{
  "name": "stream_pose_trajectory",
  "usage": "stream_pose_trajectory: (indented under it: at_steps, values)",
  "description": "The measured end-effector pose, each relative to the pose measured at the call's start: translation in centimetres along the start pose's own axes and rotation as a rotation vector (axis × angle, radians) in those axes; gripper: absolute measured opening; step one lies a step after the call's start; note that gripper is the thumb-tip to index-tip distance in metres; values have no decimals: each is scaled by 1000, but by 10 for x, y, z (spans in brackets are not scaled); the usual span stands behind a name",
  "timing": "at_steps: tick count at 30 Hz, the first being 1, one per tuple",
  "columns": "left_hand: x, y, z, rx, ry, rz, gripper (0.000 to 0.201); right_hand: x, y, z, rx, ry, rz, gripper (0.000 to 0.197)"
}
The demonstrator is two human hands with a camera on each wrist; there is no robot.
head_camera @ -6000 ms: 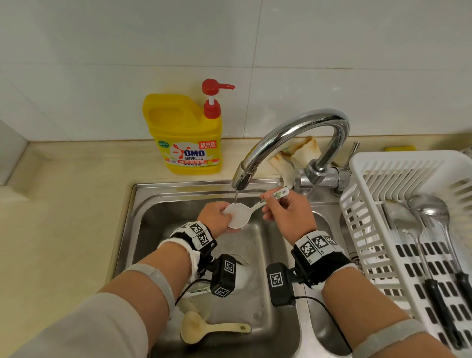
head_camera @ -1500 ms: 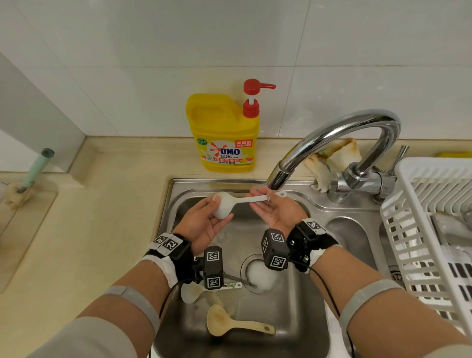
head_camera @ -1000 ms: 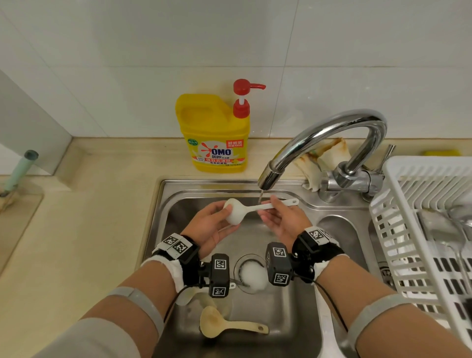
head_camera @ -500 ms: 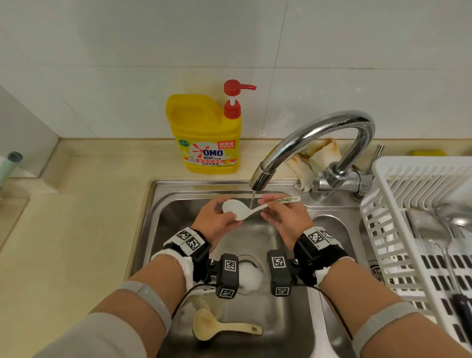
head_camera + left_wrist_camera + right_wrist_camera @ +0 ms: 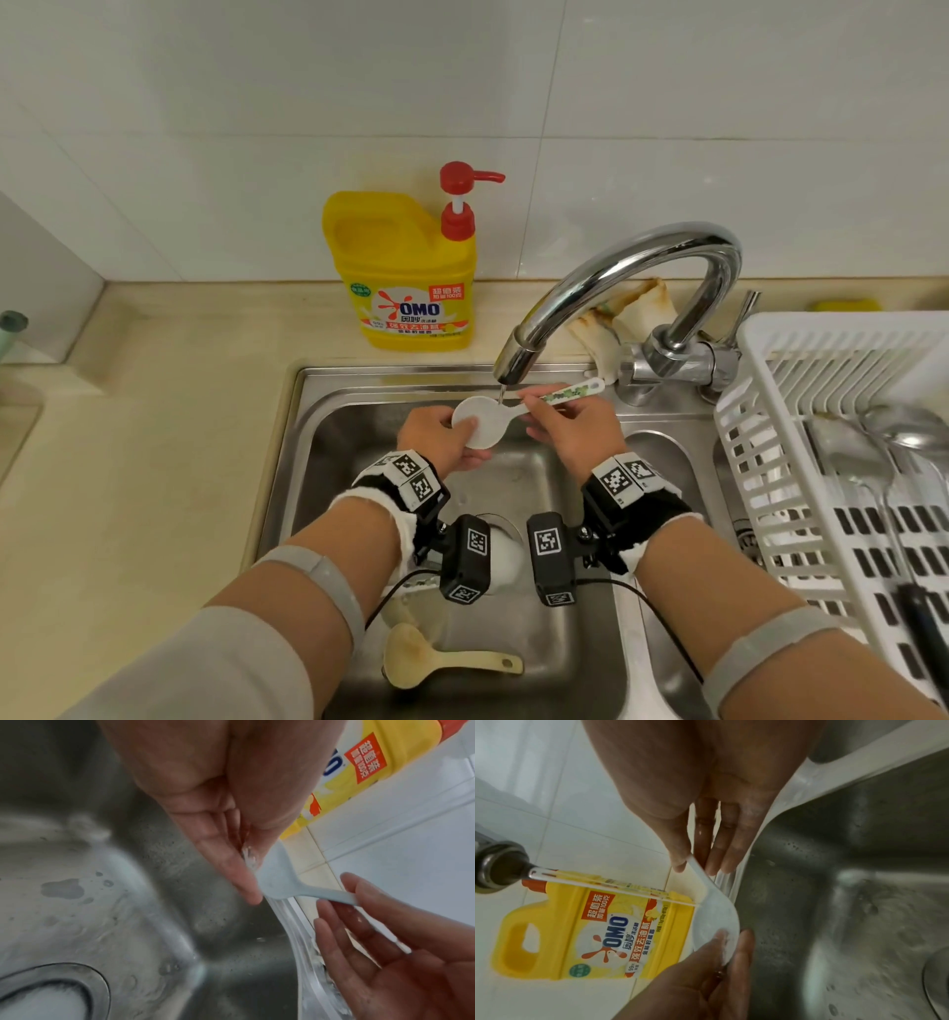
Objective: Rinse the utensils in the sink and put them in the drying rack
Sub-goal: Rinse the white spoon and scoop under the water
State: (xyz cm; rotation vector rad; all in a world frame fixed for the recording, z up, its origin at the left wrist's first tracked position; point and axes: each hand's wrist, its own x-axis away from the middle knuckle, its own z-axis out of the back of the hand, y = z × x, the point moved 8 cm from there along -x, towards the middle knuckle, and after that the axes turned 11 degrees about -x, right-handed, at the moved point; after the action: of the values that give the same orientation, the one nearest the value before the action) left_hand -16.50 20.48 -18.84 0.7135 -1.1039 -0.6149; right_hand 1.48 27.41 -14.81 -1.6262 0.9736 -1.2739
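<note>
A white spoon (image 5: 485, 425) with a green-patterned handle is under the thin stream from the faucet (image 5: 619, 275), above the sink (image 5: 318, 462). My left hand (image 5: 462, 437) pinches its bowl, thumb on the inside and fingers beneath. My right hand (image 5: 534, 407) pinches the handle. In the right wrist view the stream (image 5: 608, 884) hits the white spoon (image 5: 716, 920) near the neck. The left wrist view shows the white spoon (image 5: 277, 880) between my left hand's fingers (image 5: 231, 874) and the right hand (image 5: 385, 943). A beige spoon (image 5: 441, 660) lies on the sink floor.
A white slatted drying rack (image 5: 821, 354) stands right of the sink with metal ladles (image 5: 898, 437) in it. A yellow soap bottle (image 5: 405, 272) stands on the counter behind the sink. A crumpled cloth (image 5: 626, 313) lies behind the faucet. The drain (image 5: 506, 555) is under my wrists.
The spoon has turned from back-up beside the spout to bowl-up under the stream. Both hands moved slightly right with it and keep their hold.
</note>
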Motion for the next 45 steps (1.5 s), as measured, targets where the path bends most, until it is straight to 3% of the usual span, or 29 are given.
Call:
stream_pose_trajectory:
  at_steps: [5,9,12,17,21,23,28,33,38,45]
  values:
    - [-18,-5,-22,-51,-88,-43,59,-1,-1,11,-48,37,-10,7]
    - [6,14,-24,155,-86,-47,35,0,0,12,-128,50,-39,18]
    - [5,12,-18,84,-46,-60,24,0,3,10,-195,37,-81,28]
    - [1,0,-1,27,-16,45,27,-3,19,6,-333,96,-169,24]
    - [7,7,29,-50,6,-30,34,-1,37,-4,-406,121,-230,10]
    - [9,6,39,-45,-1,-34,37,-1,42,-12,-422,112,-239,13]
    - [13,4,74,-164,173,-122,41,-1,51,-39,-300,5,-327,10]
    - [13,-7,97,-140,277,-86,43,-5,50,-50,-76,-53,-312,31]
    - [12,-12,95,-107,283,-117,43,-2,37,-49,-124,-55,-271,14]
    - [10,-13,68,61,181,-102,34,-1,19,-40,-168,-34,-222,9]
